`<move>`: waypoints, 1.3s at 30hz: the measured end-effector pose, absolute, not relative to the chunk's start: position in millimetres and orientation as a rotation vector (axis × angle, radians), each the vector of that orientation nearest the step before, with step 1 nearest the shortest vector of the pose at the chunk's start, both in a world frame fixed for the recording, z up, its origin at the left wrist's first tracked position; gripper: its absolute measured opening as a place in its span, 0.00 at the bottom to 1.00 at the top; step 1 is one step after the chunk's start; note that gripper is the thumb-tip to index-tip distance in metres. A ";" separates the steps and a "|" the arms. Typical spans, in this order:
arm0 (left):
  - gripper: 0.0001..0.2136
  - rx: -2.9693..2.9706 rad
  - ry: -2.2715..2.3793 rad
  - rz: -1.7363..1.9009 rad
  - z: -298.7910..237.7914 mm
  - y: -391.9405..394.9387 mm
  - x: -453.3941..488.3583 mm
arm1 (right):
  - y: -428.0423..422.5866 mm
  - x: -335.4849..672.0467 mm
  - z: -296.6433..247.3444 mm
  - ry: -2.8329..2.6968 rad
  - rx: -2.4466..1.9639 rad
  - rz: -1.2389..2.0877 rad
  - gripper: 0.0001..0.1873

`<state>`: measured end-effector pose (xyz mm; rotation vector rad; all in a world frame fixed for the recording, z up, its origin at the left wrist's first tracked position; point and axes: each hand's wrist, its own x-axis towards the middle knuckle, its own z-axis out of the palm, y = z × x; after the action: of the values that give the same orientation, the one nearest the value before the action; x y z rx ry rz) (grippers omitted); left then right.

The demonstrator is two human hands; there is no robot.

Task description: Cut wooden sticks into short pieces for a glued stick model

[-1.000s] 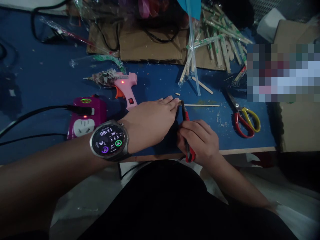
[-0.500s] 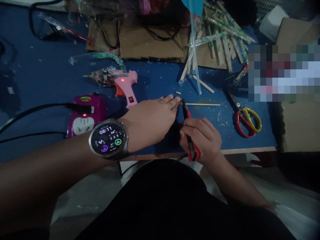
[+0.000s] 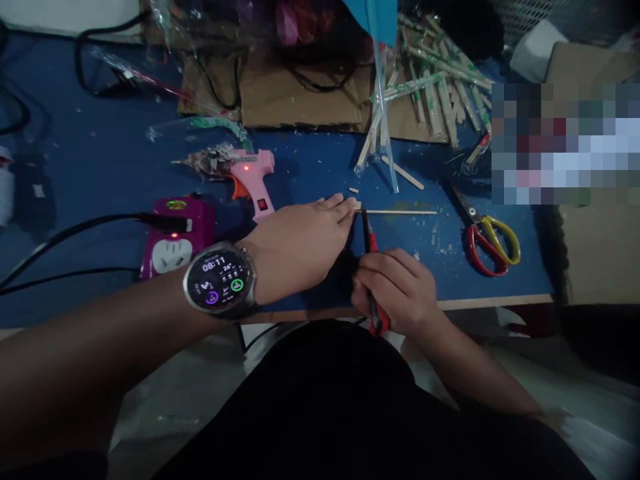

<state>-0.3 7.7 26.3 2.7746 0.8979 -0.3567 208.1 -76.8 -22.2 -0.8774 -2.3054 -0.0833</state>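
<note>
Fingers stretched out, my left hand (image 3: 305,243) lies flat on the blue table, its fingertips pressing on short wooden pieces (image 3: 357,206) that they partly cover. From there a thin wooden stick (image 3: 400,213) extends to the right. My right hand (image 3: 397,290) is closed round a red and black utility knife (image 3: 373,243). The knife's dark tip is at the left end of the stick, close to my left fingertips; whether it touches the wood I cannot tell. A small cut-off bit of wood (image 3: 353,191) lies just beyond the fingertips.
A pink glue gun (image 3: 255,183) and a purple power socket (image 3: 205,227) with cables are at left. Scissors (image 3: 487,240) with red and yellow handles lie at right. Behind are a flat wooden stick (image 3: 404,173), wrapped chopsticks (image 3: 430,87) and cardboard (image 3: 300,93).
My right hand and the knife have drawn slightly toward me and left, showing more of the short wooden pieces. My left hand stays pressed down. The whole view has shifted a little.
</note>
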 end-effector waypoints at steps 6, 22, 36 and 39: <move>0.32 2.762 0.903 -0.350 24.1 6.8 -0.8 | -77.6 210.2 -23.7 -2.285 -0.836 -0.051 0.07; 0.31 2.819 0.928 -0.152 10.5 5.3 -6.3 | -39.3 254.7 30.6 -2.384 -1.070 0.020 0.15; 0.28 2.854 0.929 -0.054 10.1 4.1 -10.3 | 15.1 273.4 29.6 -2.300 -0.978 0.298 0.24; 0.27 2.851 0.961 0.056 9.6 3.0 -11.3 | 9.3 279.3 30.1 -2.237 -1.053 0.381 0.23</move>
<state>-11.3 3.0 9.6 2.8513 0.9610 0.0559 279.3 9.3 30.1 -1.0530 -2.2374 0.3812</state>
